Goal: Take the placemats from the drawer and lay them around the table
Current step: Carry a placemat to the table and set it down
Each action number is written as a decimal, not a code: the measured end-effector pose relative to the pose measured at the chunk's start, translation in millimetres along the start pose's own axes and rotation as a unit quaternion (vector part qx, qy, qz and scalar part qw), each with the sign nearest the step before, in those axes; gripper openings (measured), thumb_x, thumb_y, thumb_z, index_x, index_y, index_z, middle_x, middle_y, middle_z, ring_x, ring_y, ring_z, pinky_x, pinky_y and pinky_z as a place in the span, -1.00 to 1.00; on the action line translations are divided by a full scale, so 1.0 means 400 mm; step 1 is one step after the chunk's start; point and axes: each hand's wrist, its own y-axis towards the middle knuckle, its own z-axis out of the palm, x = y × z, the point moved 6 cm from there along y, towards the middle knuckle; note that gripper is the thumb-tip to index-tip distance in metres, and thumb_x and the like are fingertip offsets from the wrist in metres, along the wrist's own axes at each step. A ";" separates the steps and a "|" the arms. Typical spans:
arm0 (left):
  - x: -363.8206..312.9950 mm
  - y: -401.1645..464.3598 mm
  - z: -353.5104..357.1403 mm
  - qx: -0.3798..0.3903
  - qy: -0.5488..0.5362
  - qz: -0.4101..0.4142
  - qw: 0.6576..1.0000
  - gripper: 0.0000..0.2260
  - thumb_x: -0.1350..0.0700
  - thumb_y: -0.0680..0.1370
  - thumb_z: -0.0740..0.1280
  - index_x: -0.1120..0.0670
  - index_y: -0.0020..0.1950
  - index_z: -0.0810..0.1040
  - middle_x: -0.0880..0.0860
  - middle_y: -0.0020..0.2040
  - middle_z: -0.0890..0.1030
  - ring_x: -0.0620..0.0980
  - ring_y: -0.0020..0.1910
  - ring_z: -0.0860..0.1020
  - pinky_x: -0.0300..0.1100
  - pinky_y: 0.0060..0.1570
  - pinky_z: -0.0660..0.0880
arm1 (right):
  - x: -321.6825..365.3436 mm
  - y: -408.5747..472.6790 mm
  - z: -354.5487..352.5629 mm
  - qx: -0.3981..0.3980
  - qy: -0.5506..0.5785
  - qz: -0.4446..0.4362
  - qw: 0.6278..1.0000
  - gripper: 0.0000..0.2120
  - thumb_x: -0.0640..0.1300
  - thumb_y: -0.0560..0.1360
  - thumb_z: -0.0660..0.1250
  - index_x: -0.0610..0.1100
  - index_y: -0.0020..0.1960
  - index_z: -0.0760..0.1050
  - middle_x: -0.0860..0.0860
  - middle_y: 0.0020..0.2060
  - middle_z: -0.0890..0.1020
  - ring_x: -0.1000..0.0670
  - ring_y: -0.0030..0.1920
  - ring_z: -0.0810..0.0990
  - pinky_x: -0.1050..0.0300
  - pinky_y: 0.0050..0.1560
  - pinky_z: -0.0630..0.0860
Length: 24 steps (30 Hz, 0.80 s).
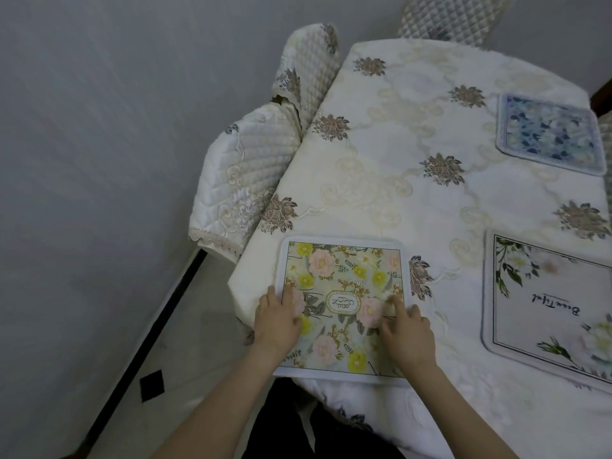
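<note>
Placemat, square, yellow-pink floral, flat on embroidered worktop; left hand and right hand press it, fingers extended, holding nothing.

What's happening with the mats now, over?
Both hands, left and right, flat on yellow-flower placemat. Blue placemat and white placemat already down. Nothing blocking.

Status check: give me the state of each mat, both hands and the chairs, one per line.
Yellow mat: flat at the near table edge, under both hands.
White mat: flat on the table, right, partly out of frame.
Blue mat: flat at the far right.
Left hand: fingers resting on the yellow mat's left edge.
Right hand: pressing the yellow mat, fingers blurred.
Chairs: covered, pushed against the table.
</note>
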 end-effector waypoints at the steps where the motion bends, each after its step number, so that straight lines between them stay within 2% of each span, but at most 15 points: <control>1: 0.000 0.001 0.004 0.000 0.006 0.001 1.000 -0.38 -0.02 0.57 0.18 0.02 0.56 -0.03 0.25 0.52 0.04 0.20 0.45 0.12 -0.03 0.41 0.12 | 0.000 0.000 0.001 -0.003 0.001 0.001 1.000 -0.52 -0.01 0.51 0.17 0.04 0.42 0.23 -0.14 0.11 0.43 -0.23 0.01 0.46 -0.01 -0.07 0.48; 7: 0.008 -0.004 0.020 -0.005 0.004 0.016 1.000 -0.40 -0.01 0.58 0.18 -0.06 0.56 -0.02 0.22 0.56 -0.06 0.19 0.53 -0.06 -0.02 0.46 -0.01 | -0.003 -0.009 -0.031 -0.036 0.103 -0.021 0.994 -0.48 -0.18 0.44 0.27 -0.07 0.40 0.35 -0.15 0.02 0.48 -0.20 -0.04 0.47 0.01 -0.10 0.45; 10: 0.012 -0.014 0.008 -0.023 -0.026 0.024 0.999 -0.42 0.01 0.57 0.22 -0.06 0.55 0.07 0.17 0.57 -0.04 0.16 0.53 -0.06 -0.04 0.47 -0.03 | -0.021 -0.008 -0.062 -0.056 0.204 -0.020 0.977 -0.50 -0.26 0.45 0.30 -0.06 0.37 0.39 -0.11 0.09 0.44 -0.05 -0.04 0.46 0.14 -0.08 0.41; 12: 0.008 -0.023 -0.008 -0.047 -0.100 0.034 0.993 -0.44 0.08 0.53 0.30 -0.04 0.51 0.22 0.13 0.56 0.05 0.13 0.51 0.05 -0.09 0.44 0.06 | -0.038 -0.008 -0.076 -0.051 0.283 -0.006 0.958 -0.52 -0.26 0.45 0.36 0.00 0.33 0.43 -0.05 0.07 0.41 0.02 -0.07 0.47 0.15 -0.05 0.46; 14: 0.010 -0.028 -0.028 -0.068 -0.230 0.024 0.970 -0.48 0.21 0.47 0.36 0.00 0.42 0.38 0.10 0.51 0.21 0.10 0.43 0.24 -0.20 0.29 0.23 | -0.051 -0.007 -0.080 -0.027 0.350 0.000 0.936 -0.51 -0.27 0.43 0.40 0.02 0.31 0.45 -0.01 0.13 0.45 -0.01 0.06 0.52 0.02 0.09 0.52; 15: 0.015 -0.027 -0.035 -0.071 -0.292 0.010 0.954 -0.49 0.26 0.44 0.37 0.01 0.37 0.42 0.09 0.44 0.29 0.07 0.38 0.32 -0.27 0.19 0.27 | -0.055 -0.007 -0.074 -0.005 0.373 -0.002 0.928 -0.49 -0.29 0.42 0.42 0.01 0.32 0.45 0.03 0.18 0.46 -0.01 0.13 0.50 0.02 0.14 0.50; 18: 0.031 -0.020 -0.037 -0.017 -0.428 -0.038 0.903 -0.49 0.34 0.39 0.42 -0.01 0.28 0.48 0.06 0.28 0.47 0.02 0.23 0.46 -0.24 0.11 0.39 | -0.061 -0.015 -0.062 0.039 0.370 -0.012 0.928 -0.42 -0.37 0.37 0.43 0.00 0.32 0.45 0.04 0.25 0.46 0.03 0.20 0.44 0.09 0.19 0.45; 21: 0.034 -0.025 -0.030 0.036 -0.465 -0.040 0.883 -0.48 0.37 0.34 0.45 -0.10 0.17 0.51 0.08 0.26 0.54 0.08 0.22 0.51 -0.02 0.18 0.50 | -0.069 -0.012 -0.072 0.033 0.374 -0.017 0.927 -0.40 -0.42 0.35 0.40 -0.02 0.32 0.46 -0.01 0.27 0.49 -0.01 0.17 0.49 0.04 0.12 0.53; 24: 0.026 -0.046 -0.040 0.038 -0.467 -0.020 0.883 -0.43 0.38 0.33 0.44 -0.12 0.21 0.50 0.04 0.25 0.53 0.04 0.17 0.54 -0.07 0.11 0.54 | -0.066 -0.011 -0.099 0.021 0.384 -0.019 0.923 -0.41 -0.41 0.37 0.37 -0.01 0.33 0.47 -0.02 0.22 0.52 -0.02 0.09 0.54 0.15 -0.06 0.56</control>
